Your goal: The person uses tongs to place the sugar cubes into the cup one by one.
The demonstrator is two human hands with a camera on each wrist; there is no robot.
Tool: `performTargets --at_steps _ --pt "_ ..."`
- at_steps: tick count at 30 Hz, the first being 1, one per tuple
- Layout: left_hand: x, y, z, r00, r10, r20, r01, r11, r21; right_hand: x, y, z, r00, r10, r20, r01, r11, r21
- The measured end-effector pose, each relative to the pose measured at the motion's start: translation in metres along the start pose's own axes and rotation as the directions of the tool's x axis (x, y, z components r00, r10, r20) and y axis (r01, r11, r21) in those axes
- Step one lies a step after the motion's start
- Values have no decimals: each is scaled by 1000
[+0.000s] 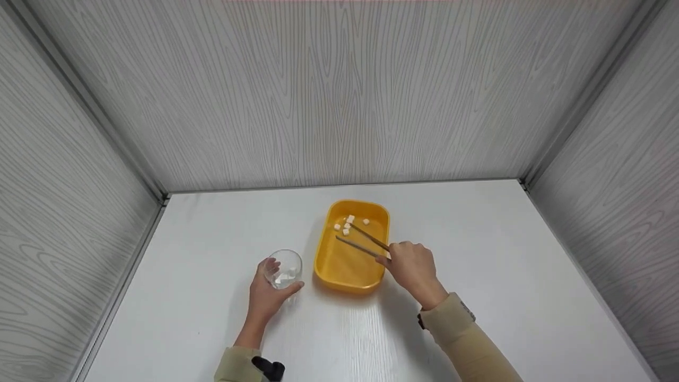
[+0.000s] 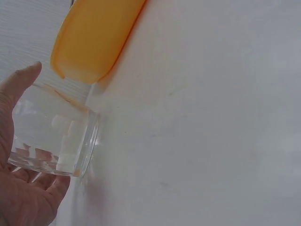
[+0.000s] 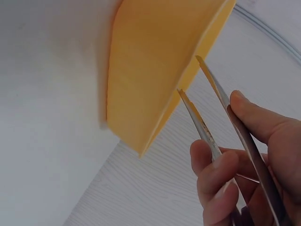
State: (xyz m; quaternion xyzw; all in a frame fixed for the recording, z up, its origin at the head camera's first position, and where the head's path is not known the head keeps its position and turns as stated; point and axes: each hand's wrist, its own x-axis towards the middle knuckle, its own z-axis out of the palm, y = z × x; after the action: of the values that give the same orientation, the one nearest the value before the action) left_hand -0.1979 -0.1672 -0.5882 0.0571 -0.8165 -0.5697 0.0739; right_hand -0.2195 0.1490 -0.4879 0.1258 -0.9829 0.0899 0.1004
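My left hand [image 1: 265, 294] is curled round a clear glass cup [image 1: 286, 270], thumb on one side and fingers on the other. Pale block-like shapes show through the cup's lower part in the left wrist view. Metal tweezers [image 3: 244, 136] are in my right hand [image 1: 414, 265], held between thumb and fingers. Their two tips stand apart over a yellow tray [image 1: 345, 273]. Several small white cubes [image 1: 346, 232] lie inside the tray, close to the tips. No cube shows between the tips. In the right wrist view the tray's side hides the cubes.
The cup is left of the tray, on a white tabletop [image 1: 477, 228]. Pale wood-grain panels [image 1: 339, 95] enclose the table at the back and on both sides.
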Motion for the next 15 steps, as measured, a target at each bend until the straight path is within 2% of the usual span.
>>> performTargets --at_steps 6,12,15 --pt "-2 2 4 999 4 -42 -3 1000 31 6 -2 3 999 15 31 -14 999 -43" --pt "-3 3 7 997 27 -66 -26 1000 15 11 -6 6 999 3 43 1 995 -99" --pt "-4 4 8 997 15 -71 -15 1000 12 13 -8 8 999 6 48 -1 994 -108"
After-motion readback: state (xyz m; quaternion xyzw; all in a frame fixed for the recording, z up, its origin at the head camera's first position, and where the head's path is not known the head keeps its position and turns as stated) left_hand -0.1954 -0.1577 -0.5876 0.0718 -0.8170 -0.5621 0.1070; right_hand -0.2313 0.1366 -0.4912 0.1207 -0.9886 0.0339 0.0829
